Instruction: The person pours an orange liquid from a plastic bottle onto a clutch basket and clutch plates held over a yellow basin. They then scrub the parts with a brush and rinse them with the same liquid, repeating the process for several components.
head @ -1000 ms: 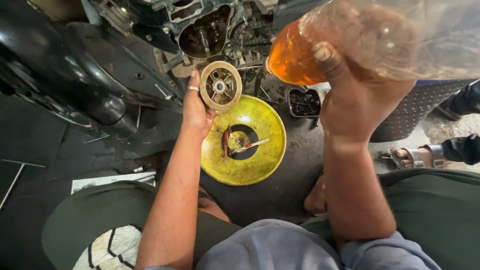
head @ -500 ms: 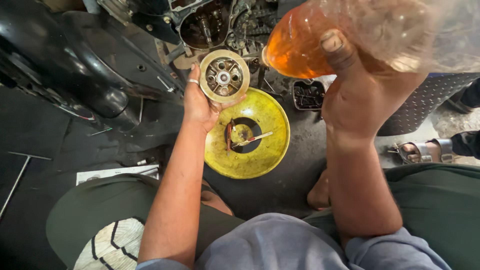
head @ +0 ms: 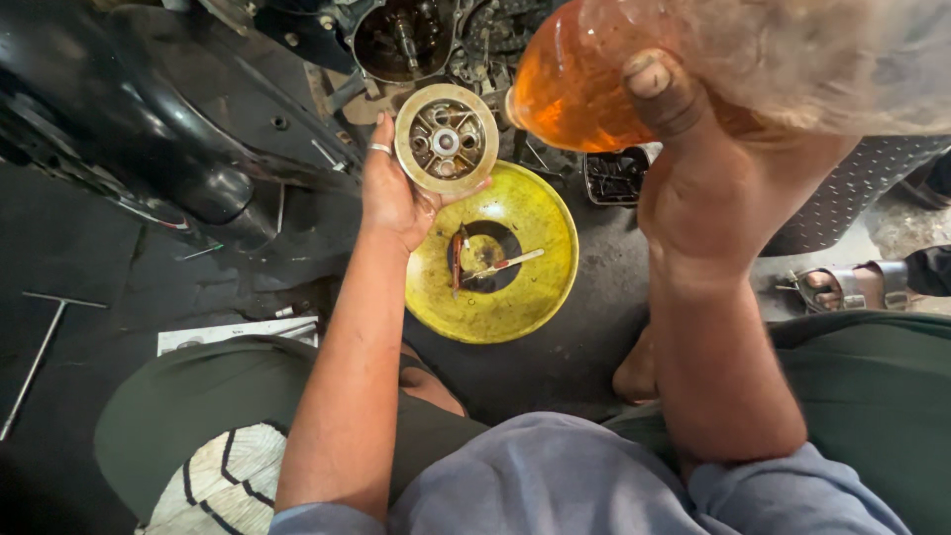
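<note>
My left hand (head: 391,198) holds a round metal clutch part (head: 446,139) by its rim, its open spoked face turned up, just above a yellow bowl (head: 530,287) on the floor. A ring is on one finger. My right hand (head: 698,183) grips a clear plastic bottle (head: 594,84) tilted toward the part, with orange liquid pooled at its neck end. Inside the bowl lie a red-handled tool (head: 456,260) and a thin brush-like stick (head: 505,264) in dark fluid.
A black motorcycle body (head: 129,129) fills the upper left, with an open engine case (head: 401,40) at the top. A T-handle wrench (head: 40,347) lies on the dark floor at left. A small black tray (head: 614,176) sits behind the bowl. Another person's sandalled foot (head: 842,287) is at right.
The bottle has tipped further and come closer to the clutch part, with more orange liquid at its neck. My left hand has kept the part over the bowl.
</note>
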`<state>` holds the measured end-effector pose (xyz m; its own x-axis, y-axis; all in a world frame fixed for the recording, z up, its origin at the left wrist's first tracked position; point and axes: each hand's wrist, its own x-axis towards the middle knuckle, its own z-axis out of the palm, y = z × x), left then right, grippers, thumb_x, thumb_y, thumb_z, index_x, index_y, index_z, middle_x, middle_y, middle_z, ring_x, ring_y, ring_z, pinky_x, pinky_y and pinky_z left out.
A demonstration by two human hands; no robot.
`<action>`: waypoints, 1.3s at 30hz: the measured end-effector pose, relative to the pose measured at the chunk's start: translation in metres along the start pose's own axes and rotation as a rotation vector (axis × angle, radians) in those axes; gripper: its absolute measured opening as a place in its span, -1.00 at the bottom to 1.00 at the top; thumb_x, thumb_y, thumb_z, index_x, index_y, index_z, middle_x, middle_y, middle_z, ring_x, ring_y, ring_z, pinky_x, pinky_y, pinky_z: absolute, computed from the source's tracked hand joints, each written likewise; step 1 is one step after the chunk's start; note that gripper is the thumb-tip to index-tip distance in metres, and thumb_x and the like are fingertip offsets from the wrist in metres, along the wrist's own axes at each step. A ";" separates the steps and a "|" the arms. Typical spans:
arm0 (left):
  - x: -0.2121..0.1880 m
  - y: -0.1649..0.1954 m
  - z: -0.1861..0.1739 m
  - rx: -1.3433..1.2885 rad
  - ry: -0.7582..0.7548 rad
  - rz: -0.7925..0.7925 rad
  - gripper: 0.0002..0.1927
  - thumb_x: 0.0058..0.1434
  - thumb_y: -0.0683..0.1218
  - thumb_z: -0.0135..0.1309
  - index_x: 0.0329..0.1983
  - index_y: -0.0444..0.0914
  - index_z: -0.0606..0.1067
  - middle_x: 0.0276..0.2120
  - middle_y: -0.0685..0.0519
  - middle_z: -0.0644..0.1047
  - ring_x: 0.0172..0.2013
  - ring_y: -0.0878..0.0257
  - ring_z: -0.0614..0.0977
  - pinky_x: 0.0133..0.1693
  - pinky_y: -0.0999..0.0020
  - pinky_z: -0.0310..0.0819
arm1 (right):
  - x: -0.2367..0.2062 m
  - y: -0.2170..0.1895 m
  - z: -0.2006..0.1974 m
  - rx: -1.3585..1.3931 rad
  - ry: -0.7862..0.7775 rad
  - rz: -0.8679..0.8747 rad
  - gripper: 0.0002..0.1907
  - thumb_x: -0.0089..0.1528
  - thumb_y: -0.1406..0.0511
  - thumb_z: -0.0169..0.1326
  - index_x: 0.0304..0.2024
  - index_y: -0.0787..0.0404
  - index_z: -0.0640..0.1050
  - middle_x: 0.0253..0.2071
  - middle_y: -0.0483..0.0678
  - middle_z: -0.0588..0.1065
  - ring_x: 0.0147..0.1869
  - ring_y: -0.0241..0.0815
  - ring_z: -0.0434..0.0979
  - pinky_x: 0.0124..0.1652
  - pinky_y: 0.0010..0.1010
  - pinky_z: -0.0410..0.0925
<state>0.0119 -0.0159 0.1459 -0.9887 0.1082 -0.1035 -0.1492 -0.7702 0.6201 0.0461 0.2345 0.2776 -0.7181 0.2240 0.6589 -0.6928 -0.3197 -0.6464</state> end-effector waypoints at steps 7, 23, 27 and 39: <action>0.008 -0.006 -0.013 -0.062 0.085 0.164 -0.54 0.46 0.16 -0.18 0.19 -0.22 0.45 0.06 -0.04 0.58 0.03 0.09 0.66 -0.01 0.10 0.65 | 0.000 -0.005 0.009 0.055 -0.024 0.009 -0.27 0.26 0.56 0.40 0.31 0.31 0.22 0.12 0.08 0.48 0.16 -0.10 0.57 0.18 -0.30 0.46; 0.002 -0.001 -0.005 0.619 0.023 0.482 -0.72 0.41 -0.17 0.01 0.14 -0.31 0.55 0.05 0.02 0.58 0.05 0.27 0.60 0.10 0.45 0.50 | 0.008 -0.028 0.026 -0.086 -0.118 0.117 -0.60 0.19 0.50 0.33 0.00 0.48 0.45 -0.16 0.08 0.56 -0.08 -0.13 0.66 -0.02 -0.32 0.60; 0.004 -0.005 -0.003 0.826 0.032 0.543 -0.75 0.41 -0.22 0.07 0.12 -0.33 0.57 -0.07 0.08 0.59 -0.07 0.35 0.57 0.01 0.50 0.47 | 0.008 -0.024 0.022 -0.069 -0.159 0.080 -0.64 0.31 0.48 0.38 0.05 0.45 0.49 -0.12 0.03 0.57 -0.07 -0.20 0.64 0.01 -0.39 0.54; -0.011 0.001 0.019 1.010 -0.017 0.636 -0.75 0.35 -0.26 0.09 0.08 -0.31 0.55 -0.05 0.08 0.61 -0.06 0.37 0.60 0.02 0.46 0.49 | 0.014 -0.018 0.015 -0.001 -0.140 0.112 -0.77 0.34 0.49 0.38 -0.08 0.43 0.56 -0.20 -0.02 0.58 -0.15 -0.23 0.61 -0.08 -0.47 0.41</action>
<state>0.0226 -0.0059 0.1618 -0.8879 -0.0997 0.4492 0.4324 0.1529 0.8886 0.0496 0.2293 0.3037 -0.7749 0.0568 0.6295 -0.6089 -0.3344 -0.7194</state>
